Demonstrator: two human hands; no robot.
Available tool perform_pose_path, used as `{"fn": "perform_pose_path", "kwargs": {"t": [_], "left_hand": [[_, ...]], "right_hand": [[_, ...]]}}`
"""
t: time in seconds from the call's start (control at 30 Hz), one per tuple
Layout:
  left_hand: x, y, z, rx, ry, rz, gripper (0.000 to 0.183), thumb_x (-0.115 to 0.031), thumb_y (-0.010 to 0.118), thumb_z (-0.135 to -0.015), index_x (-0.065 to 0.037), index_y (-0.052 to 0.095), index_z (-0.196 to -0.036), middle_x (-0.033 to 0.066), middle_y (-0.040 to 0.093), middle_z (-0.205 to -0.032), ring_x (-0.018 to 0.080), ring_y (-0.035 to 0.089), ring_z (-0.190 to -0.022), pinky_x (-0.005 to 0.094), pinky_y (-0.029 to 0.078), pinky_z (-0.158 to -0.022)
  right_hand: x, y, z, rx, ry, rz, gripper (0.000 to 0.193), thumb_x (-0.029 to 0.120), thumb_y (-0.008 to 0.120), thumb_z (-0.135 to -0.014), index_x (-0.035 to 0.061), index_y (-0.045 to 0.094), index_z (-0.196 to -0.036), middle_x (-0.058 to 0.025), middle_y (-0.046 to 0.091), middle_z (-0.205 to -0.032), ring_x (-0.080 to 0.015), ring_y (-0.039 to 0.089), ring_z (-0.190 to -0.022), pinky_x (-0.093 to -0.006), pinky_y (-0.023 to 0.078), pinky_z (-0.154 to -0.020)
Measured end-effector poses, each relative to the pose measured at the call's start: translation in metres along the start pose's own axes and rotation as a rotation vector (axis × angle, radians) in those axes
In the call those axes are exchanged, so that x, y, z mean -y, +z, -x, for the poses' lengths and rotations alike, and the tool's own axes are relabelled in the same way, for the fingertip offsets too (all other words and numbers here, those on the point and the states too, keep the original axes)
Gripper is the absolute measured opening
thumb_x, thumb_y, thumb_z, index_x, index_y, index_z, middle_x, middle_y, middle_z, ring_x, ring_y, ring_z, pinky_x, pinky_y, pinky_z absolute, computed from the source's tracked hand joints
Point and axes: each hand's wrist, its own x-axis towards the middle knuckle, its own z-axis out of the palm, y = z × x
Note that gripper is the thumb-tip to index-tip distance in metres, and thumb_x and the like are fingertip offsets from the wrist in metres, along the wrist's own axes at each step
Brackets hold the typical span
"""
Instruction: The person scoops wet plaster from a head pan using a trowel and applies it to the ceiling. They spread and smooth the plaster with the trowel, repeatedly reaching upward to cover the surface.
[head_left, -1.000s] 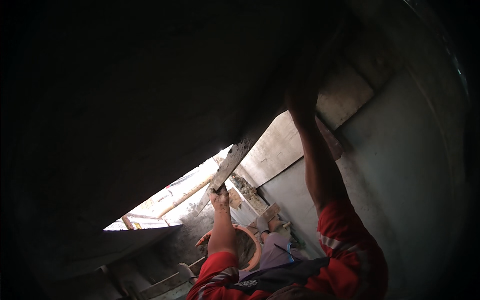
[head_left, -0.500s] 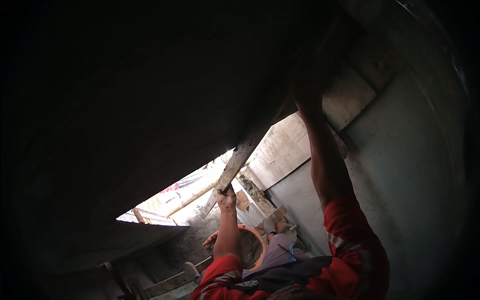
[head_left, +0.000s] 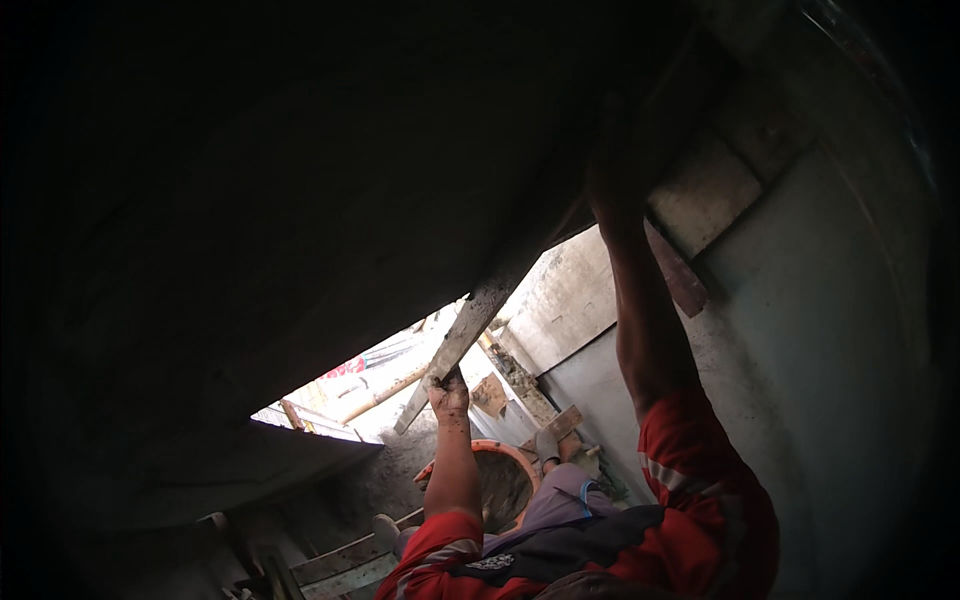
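My left hand (head_left: 449, 392) is closed around the lower part of a long, straight wooden board (head_left: 468, 325) spotted with mortar. The board slants up and to the right into deep shadow, close under a dark overhead surface (head_left: 330, 250). Farther up, my right hand (head_left: 613, 185) is raised into that same shadow, near the board's upper stretch. Its fingers are lost in the dark, so I cannot see what they grip. Both arms reach upward in short red sleeves.
Below my left forearm stands a tub with an orange rim (head_left: 497, 445), grey mix inside. A smooth grey wall (head_left: 800, 330) rises on the right, with pale panels (head_left: 565, 300) beside it. Bright daylight enters through a gap at the left, where a pole (head_left: 385, 393) crosses. Wooden planks (head_left: 345, 565) lie lower left.
The view has shifted slightly. My left hand keeps its grip on the board, and my right hand stays raised in the shadow, with its forearm a little more upright.
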Motion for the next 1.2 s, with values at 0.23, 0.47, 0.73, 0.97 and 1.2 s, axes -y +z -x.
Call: {"fn": "perform_pose_path", "kwargs": {"t": [0.23,0.47,0.73,0.97,1.2], "left_hand": [[-0.035,-0.004,0.009,0.095,-0.055,0.03,0.036,-0.015,0.036,-0.097,0.009,0.043,-0.123,0.0227,0.051,-0.123,0.0301,0.053,-0.111,0.0374,0.047,-0.094],[-0.046,-0.002,0.007,0.115,0.004,-0.014,0.039,-0.019,0.038,-0.096,0.009,0.045,-0.122,0.0238,0.051,-0.122,0.0308,0.053,-0.111,0.04,0.047,-0.094],[-0.064,0.014,0.024,0.095,-0.052,0.17,0.038,-0.019,0.032,-0.098,0.008,0.041,-0.125,0.0247,0.05,-0.122,0.0331,0.055,-0.109,0.0444,0.049,-0.092],[-0.084,-0.001,0.027,-0.078,0.029,0.101,0.038,-0.019,0.034,-0.097,0.005,0.044,-0.124,0.0214,0.051,-0.124,0.0305,0.054,-0.111,0.0416,0.049,-0.09],[-0.097,0.001,0.018,0.183,-0.171,0.15,0.034,-0.011,0.028,-0.097,0.007,0.041,-0.123,0.0209,0.051,-0.12,0.0262,0.05,-0.113,0.0344,0.044,-0.097]], "right_hand": [[0.018,0.01,0.033,-0.055,-0.207,-0.007,0.042,0.021,0.05,-0.091,-0.0033,0.045,-0.125,-0.0289,0.043,-0.126,-0.0384,0.044,-0.116,-0.0445,0.034,-0.099],[0.053,-0.005,0.022,-0.02,-0.066,-0.035,0.048,0.026,0.049,-0.091,-0.0064,0.041,-0.126,-0.0331,0.042,-0.124,-0.0427,0.041,-0.117,-0.0471,0.031,-0.1],[0.07,-0.009,0.019,0.056,-0.08,-0.061,0.046,0.023,0.05,-0.091,-0.0046,0.043,-0.126,-0.0302,0.044,-0.123,-0.0407,0.044,-0.115,-0.046,0.033,-0.099],[0.089,-0.011,0.064,0.0,-0.243,-0.08,0.043,0.021,0.052,-0.09,-0.0031,0.044,-0.125,-0.0277,0.046,-0.122,-0.0389,0.046,-0.114,-0.0451,0.035,-0.098],[0.098,-0.016,0.026,0.046,-0.077,-0.06,0.042,0.019,0.053,-0.09,-0.0015,0.046,-0.125,-0.0252,0.049,-0.12,-0.0371,0.048,-0.112,-0.0442,0.036,-0.097]]}}
